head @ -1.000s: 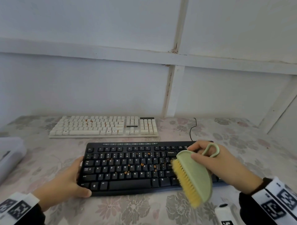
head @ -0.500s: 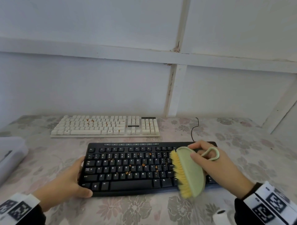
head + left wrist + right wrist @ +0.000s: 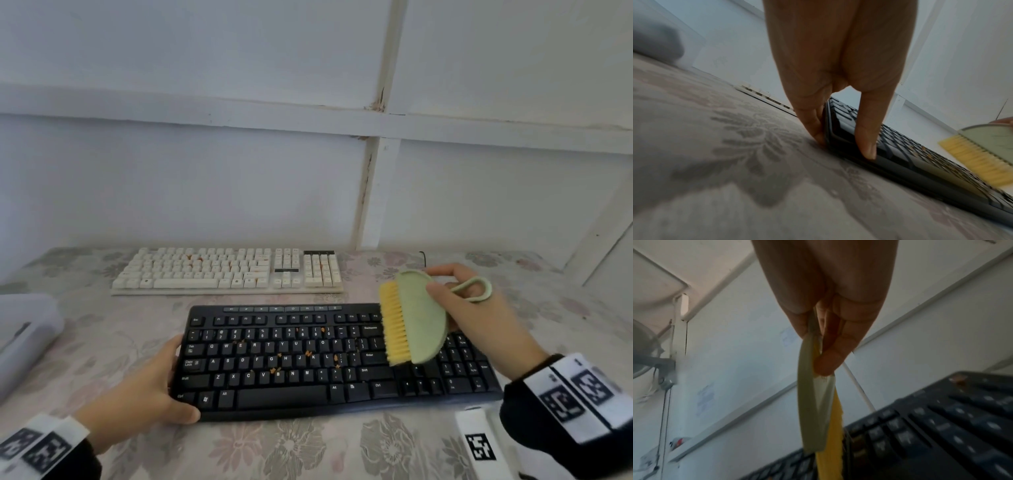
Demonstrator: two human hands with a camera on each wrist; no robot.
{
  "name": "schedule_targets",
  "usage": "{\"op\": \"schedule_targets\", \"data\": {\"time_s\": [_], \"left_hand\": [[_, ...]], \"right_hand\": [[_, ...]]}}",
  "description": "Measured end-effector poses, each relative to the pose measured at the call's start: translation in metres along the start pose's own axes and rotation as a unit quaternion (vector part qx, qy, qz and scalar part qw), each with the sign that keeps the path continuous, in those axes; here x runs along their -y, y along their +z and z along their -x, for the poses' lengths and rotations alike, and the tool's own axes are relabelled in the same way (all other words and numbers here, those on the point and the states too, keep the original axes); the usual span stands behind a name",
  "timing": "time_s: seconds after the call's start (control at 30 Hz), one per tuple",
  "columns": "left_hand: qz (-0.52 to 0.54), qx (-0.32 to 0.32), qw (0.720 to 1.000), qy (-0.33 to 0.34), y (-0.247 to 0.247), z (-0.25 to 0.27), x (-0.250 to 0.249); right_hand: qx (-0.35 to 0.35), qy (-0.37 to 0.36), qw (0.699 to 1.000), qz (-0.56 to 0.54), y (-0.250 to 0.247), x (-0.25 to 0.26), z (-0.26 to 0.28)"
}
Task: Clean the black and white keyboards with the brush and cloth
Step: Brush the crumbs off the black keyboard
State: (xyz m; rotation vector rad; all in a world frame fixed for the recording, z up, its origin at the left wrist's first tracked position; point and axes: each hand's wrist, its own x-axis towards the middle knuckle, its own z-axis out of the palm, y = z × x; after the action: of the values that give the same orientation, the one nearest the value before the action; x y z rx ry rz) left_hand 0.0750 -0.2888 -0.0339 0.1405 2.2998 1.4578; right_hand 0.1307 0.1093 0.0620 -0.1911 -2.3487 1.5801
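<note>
I have the black keyboard (image 3: 329, 359) lying in front of me on the counter (image 3: 102, 342), its long axis running 9 to 3 o'clock, and the crumbs (image 3: 308, 353) I'm after sit mid-board, toward 9 o'clock from the brush (image 3: 412, 318). My right hand (image 3: 479, 318) is the nearer one to them: thumb and fingers clamp the green brush body from both sides, the loop handle trailing toward 3 o'clock, the yellow bristles facing 9 o'clock and hanging over the keys between the main block and the number pad. I can't tell whether the bristle tips touch the keys. My left hand (image 3: 144, 394) steadies the board's 9 o'clock end, fingers straight against its side edge, thumb laid along the front edge near the 7 o'clock corner. I judge the coming sweep runs leftward along the long axis. The white keyboard (image 3: 227, 270), also crumbed, lies parallel just beyond, at 12 o'clock. I see no cloth.
</note>
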Motion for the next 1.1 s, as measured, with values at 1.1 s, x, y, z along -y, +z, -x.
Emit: {"op": "schedule_targets", "data": {"time_s": [1.1], "left_hand": [[-0.022,0.006,1.000,0.003,-0.002,0.003,-0.001]], "right_hand": [[0.123,0.032,0.990,0.055,0.017,0.007,0.032]]}}
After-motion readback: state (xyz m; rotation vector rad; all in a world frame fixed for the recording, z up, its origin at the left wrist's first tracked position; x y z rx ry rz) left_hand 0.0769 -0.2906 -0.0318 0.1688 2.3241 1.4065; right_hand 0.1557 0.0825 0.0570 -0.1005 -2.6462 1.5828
